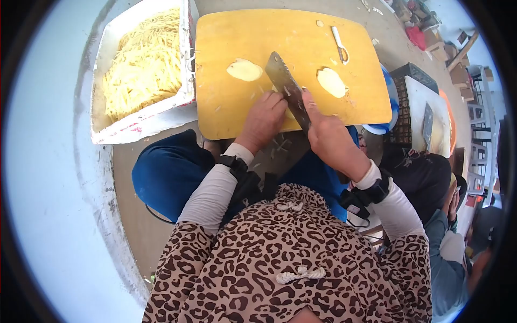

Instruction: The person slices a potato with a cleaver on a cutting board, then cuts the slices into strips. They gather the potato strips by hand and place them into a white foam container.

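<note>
My right hand [331,137] is wrapped round the handle end of a cleaver [285,81], one finger laid along the blade. The broad dark blade points away from me over a yellow cutting board [226,37]. Close against the blade's left side is my left hand [264,121], its fingers curled down onto the board. A small pale piece shows at its fingertips, but most of it is hidden. One pale yellow slice [244,70] lies left of the blade, and another pale slice [332,82] lies to the right. A small white-handled peeler or knife [340,45] rests at the board's far right.
A white foam box [186,54] full of pale yellow strips [142,70] stands left of the board. To the right are a black crate [414,72], a white board with another blade [428,124] on it, and a seated person [449,253]. A wall runs along the left.
</note>
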A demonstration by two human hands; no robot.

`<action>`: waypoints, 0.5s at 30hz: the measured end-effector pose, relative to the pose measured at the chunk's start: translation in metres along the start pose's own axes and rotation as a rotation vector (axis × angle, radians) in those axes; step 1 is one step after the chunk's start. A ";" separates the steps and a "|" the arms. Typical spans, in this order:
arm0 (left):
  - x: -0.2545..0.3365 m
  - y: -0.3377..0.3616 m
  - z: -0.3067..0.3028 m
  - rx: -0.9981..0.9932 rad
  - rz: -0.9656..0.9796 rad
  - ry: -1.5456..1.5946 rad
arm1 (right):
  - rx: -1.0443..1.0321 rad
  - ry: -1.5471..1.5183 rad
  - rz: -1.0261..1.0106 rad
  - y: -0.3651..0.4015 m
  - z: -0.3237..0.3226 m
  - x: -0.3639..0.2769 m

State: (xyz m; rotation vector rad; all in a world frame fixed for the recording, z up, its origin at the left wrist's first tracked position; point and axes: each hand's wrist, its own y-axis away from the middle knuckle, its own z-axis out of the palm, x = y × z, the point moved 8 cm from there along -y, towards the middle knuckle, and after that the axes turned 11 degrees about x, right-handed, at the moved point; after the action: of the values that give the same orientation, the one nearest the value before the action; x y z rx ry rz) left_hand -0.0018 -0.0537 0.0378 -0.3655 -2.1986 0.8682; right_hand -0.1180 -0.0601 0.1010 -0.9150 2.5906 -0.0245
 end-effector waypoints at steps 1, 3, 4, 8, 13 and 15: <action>-0.001 0.000 0.001 -0.023 -0.021 -0.007 | 0.019 -0.016 0.005 0.000 0.008 0.003; -0.002 0.000 0.002 -0.043 -0.033 -0.017 | 0.047 -0.031 0.008 0.002 0.020 0.005; -0.001 0.000 0.000 -0.037 -0.011 -0.024 | 0.082 -0.022 0.016 0.002 0.022 0.005; 0.003 0.001 -0.003 -0.005 0.012 -0.009 | 0.241 -0.096 -0.023 0.004 0.022 0.020; 0.003 0.004 -0.004 -0.007 0.014 -0.040 | 0.202 -0.049 0.027 0.001 0.001 0.012; 0.002 0.004 -0.003 -0.018 -0.001 -0.041 | 0.175 -0.056 0.036 0.002 -0.001 0.011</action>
State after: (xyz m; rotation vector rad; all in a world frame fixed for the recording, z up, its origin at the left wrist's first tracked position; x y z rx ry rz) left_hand -0.0012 -0.0481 0.0379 -0.3579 -2.2457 0.8630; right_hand -0.1274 -0.0657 0.0976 -0.7944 2.5059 -0.2088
